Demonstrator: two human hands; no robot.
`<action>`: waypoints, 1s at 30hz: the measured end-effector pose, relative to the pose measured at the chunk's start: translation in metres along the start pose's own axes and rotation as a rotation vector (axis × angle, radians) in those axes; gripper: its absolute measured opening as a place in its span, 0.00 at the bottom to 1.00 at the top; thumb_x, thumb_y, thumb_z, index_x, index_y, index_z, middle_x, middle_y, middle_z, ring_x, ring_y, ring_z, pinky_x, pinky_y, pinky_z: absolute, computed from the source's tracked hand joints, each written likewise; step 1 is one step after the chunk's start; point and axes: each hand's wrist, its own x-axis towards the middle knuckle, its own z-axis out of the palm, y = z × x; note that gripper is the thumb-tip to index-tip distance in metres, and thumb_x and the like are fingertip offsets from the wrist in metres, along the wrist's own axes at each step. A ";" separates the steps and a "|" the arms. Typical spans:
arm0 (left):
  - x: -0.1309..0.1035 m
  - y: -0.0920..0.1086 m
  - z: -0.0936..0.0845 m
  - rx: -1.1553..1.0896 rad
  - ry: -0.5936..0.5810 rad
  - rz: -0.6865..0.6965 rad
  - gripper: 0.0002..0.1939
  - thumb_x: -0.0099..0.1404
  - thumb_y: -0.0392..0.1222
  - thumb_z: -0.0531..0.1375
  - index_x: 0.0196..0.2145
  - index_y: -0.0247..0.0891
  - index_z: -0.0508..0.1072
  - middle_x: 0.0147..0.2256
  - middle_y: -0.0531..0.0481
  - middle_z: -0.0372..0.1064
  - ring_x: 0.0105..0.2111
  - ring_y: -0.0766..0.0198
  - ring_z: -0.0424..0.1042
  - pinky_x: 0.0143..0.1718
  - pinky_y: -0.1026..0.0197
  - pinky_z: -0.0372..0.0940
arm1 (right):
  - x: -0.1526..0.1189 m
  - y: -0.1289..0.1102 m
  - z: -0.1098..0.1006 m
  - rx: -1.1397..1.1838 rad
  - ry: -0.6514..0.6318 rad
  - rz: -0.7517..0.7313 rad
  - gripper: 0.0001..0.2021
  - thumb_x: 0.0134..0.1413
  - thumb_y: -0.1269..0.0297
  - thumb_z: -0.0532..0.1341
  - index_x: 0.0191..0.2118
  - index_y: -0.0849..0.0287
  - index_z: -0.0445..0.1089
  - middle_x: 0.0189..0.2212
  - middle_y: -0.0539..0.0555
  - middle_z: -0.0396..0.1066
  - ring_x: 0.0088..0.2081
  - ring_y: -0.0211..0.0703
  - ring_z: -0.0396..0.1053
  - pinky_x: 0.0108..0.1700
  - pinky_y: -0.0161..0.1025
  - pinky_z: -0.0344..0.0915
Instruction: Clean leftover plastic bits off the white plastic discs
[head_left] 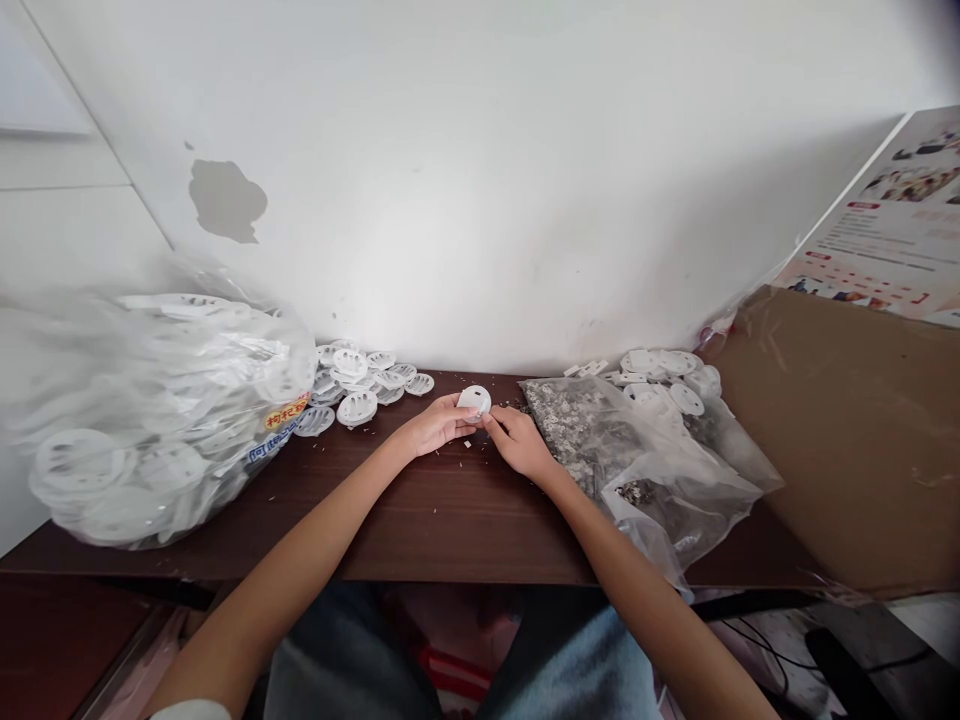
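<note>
A round white plastic disc (475, 399) with a small dark slot is held up over the middle of the table. My left hand (436, 424) grips it from the left, thumb across its face. The fingers of my right hand (519, 440) are pinched together at the disc's lower right edge; whether a small part is between them I cannot make out. Small white bits lie on the table (420, 540) just below the hands. To the left is a pile of slotted white discs (356, 407). A clear bag of small metal-and-white parts (574, 430) lies close to my right hand.
A large clear bag full of white discs (172, 440) stands at the left. More white pieces (660, 365) are heaped at the back right, behind the parts bag. A brown cardboard box (847, 430) borders the right side. The white wall (465, 200) rises behind the table.
</note>
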 end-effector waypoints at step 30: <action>0.002 -0.015 -0.006 0.135 0.062 0.149 0.24 0.60 0.43 0.76 0.52 0.36 0.79 0.53 0.40 0.78 0.52 0.54 0.77 0.59 0.50 0.66 | -0.003 -0.001 0.002 -0.220 -0.032 0.098 0.23 0.79 0.50 0.46 0.38 0.53 0.72 0.38 0.54 0.78 0.41 0.48 0.72 0.45 0.40 0.59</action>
